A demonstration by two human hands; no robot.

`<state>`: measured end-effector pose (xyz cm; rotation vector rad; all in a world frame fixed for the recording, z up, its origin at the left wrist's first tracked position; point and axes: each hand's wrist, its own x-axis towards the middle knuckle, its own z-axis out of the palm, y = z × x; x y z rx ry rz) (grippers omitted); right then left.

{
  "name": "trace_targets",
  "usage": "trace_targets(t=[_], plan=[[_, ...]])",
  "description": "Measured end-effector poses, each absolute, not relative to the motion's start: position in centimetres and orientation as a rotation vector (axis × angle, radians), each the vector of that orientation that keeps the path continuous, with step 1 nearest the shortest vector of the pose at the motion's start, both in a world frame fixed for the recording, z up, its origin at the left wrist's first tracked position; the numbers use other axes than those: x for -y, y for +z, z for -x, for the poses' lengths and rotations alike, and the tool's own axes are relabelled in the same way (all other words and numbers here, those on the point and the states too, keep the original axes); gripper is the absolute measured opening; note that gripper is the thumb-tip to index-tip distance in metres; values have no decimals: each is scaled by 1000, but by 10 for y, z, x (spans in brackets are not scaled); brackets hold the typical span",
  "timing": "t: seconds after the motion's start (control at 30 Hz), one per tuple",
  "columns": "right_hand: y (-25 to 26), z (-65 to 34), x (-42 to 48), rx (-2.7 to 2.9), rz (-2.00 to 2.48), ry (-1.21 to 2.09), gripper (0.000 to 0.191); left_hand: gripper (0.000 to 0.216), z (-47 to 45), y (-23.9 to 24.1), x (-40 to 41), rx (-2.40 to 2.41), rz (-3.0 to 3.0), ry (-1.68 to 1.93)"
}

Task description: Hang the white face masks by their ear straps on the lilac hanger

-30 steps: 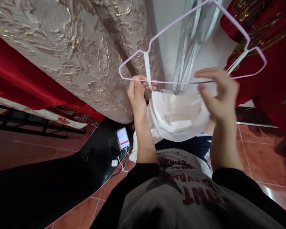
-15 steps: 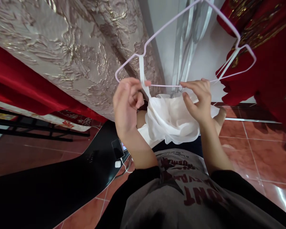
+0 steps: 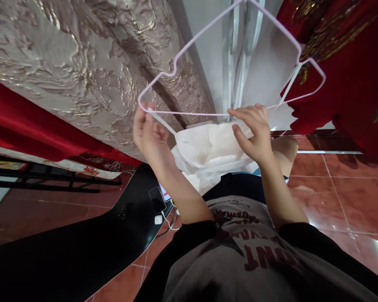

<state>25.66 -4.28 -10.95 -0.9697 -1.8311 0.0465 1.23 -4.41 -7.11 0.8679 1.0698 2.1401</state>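
A pale lilac hanger spans the upper middle, its top reaching the frame's upper edge. By the hanger's lower left corner, my left hand is closed, pinching a white strap of a white garment. The strap is off the left notch and runs down to the garment, which lies across my lap. The other strap hangs in the right notch. My right hand has fingers stretched and thumb apart; its index fingertip touches the hanger's lower bar. Part of the bar is hidden behind that hand.
On the left, a black bench-like surface holds a phone and a small white charger with a cable. Embossed pinkish fabric hangs close on the left, red gold-trimmed fabric on the right. Red tiles cover the floor.
My left hand has moved left with the strap, which has left the hanger's left notch. The hanger appears further left in view. My right hand keeps much the same pose at the bar.
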Motion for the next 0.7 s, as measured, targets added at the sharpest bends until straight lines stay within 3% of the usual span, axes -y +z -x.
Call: trace_targets(t=[0.1, 0.23, 0.37, 0.57, 0.7], plan=[[-107, -250, 47, 1827, 956, 53, 37, 19, -29, -75, 49, -973, -969, 1921], [-99, -252, 56, 1788, 919, 91, 34, 20, -49, -68, 51, -770, -953, 1949], [-103, -279, 56, 1272, 953, 110, 32, 26, -52, -68, 50, -713, -938, 1917], [-117, -312, 41, 1028, 1105, 606, 22, 28, -51, -75, 46, -703, -971, 1943], [-113, -302, 41, 1054, 1095, 603, 16, 28, -51, -75, 47, -703, -989, 1954]])
